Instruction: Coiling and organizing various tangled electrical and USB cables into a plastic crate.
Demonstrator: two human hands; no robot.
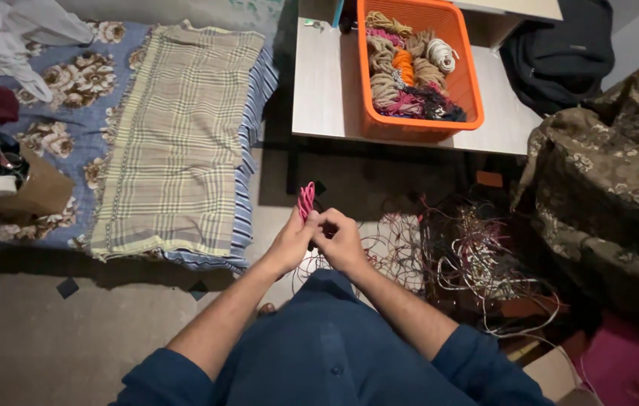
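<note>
Both hands, left hand and right hand, pinch pink cord bundle; bundle stands upright. Wire tangle beside, orange basket beyond.

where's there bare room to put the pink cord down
Bare tabletop left of the orange basket, and open floor below the checked cloth. Crowded: the tangled cords right of the hands.
</note>
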